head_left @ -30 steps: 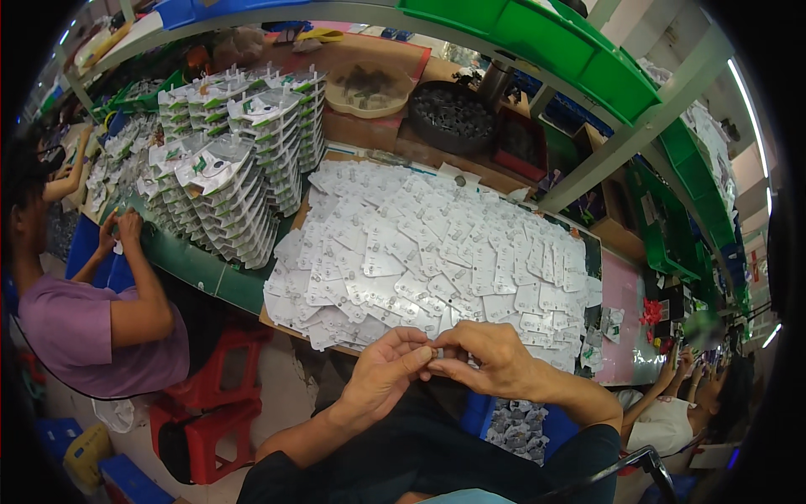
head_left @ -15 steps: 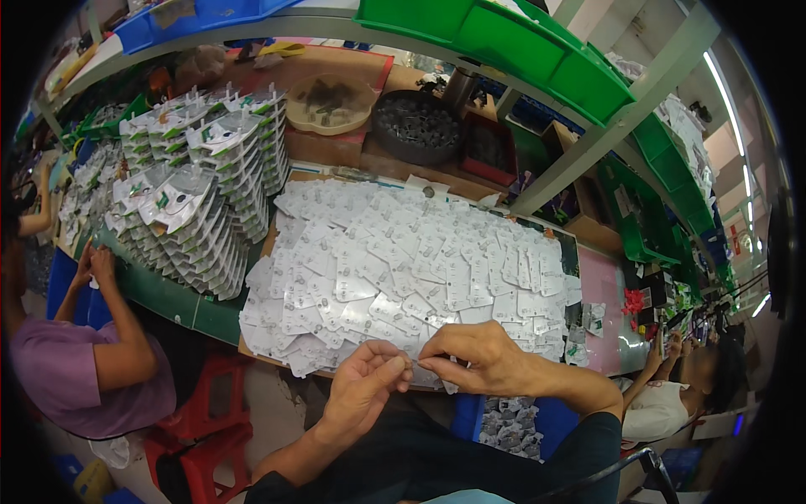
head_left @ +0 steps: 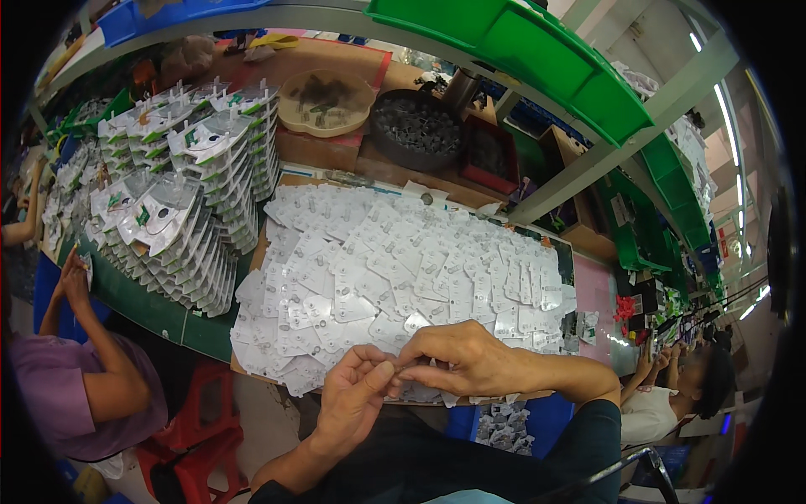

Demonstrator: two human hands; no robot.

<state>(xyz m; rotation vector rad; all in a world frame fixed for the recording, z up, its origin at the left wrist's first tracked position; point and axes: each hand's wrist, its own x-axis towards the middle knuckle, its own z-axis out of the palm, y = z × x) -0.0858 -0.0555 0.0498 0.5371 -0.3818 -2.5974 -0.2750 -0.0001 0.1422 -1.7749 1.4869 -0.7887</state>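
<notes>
My left hand (head_left: 357, 391) and my right hand (head_left: 457, 359) meet above the near edge of the bench, fingertips pinched together. Whatever lies between them is too small to make out. Just beyond spreads a broad layer of flat white plastic parts (head_left: 395, 260), each with small clear pieces on it, overlapping one another. Below my right forearm a blue bin (head_left: 550, 427) holds several grey-white parts (head_left: 504, 427).
Tall stacks of white and green assemblies (head_left: 176, 210) stand at left. Behind are a cream bowl (head_left: 290, 109), a black round tub (head_left: 395, 155) and a red tray (head_left: 501, 178). Green bins (head_left: 537, 63) hang overhead. Co-workers sit left, in a purple shirt (head_left: 50, 395), and right.
My right hand has shifted slightly left, and its fingertips now touch those of my left hand. The view has tilted a little; the white parts look unmoved.
</notes>
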